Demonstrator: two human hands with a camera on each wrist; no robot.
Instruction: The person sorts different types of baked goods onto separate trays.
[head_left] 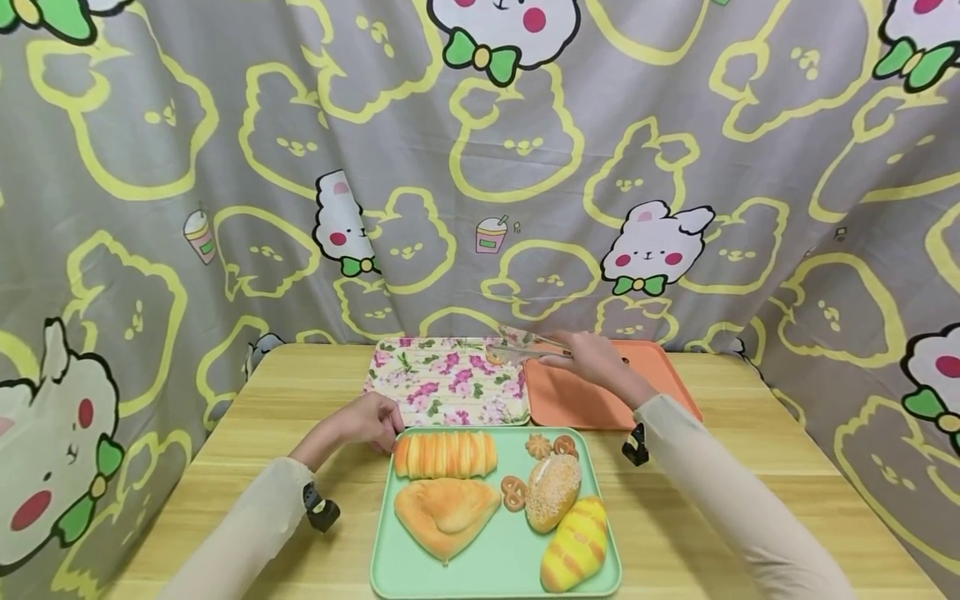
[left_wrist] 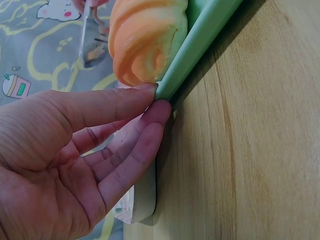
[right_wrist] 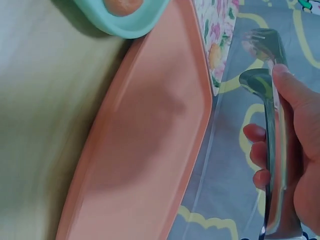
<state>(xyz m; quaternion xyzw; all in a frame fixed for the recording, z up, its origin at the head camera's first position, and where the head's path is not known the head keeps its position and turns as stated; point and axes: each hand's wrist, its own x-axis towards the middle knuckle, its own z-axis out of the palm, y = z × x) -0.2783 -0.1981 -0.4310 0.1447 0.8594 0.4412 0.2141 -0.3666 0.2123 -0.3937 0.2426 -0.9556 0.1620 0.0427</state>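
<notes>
On my head feed, the left hand (head_left: 372, 421) pinches the far left corner of the green tray (head_left: 487, 575), its fingers grasping the rim. Just beyond the green tray's far edge, on its left, I see a floral tray (head_left: 442, 396) on the table (head_left: 247, 408). Inside the green tray's left half lie a ridged bread roll (head_left: 446, 455) at the far end and a triangular bread (head_left: 447, 517) on its near side. Beyond the green tray, a small biscuit (head_left: 497, 356) sits at the floral tray's far right. The green tray's right half holds two pretzels (head_left: 513, 493), a star-shaped cookie (head_left: 538, 446), a seeded bun (head_left: 553, 493) and, nearest me, a yellow striped bread (head_left: 574, 546). Past its far edge, metal tongs (right_wrist: 283, 145) point leftward, tips apart near the biscuit; I can't tell whether they touch it. The right hand (head_left: 596, 358) has its fingers wrapped round the tongs, above an orange tray (head_left: 660, 375) just beyond the green tray's far right corner.
</notes>
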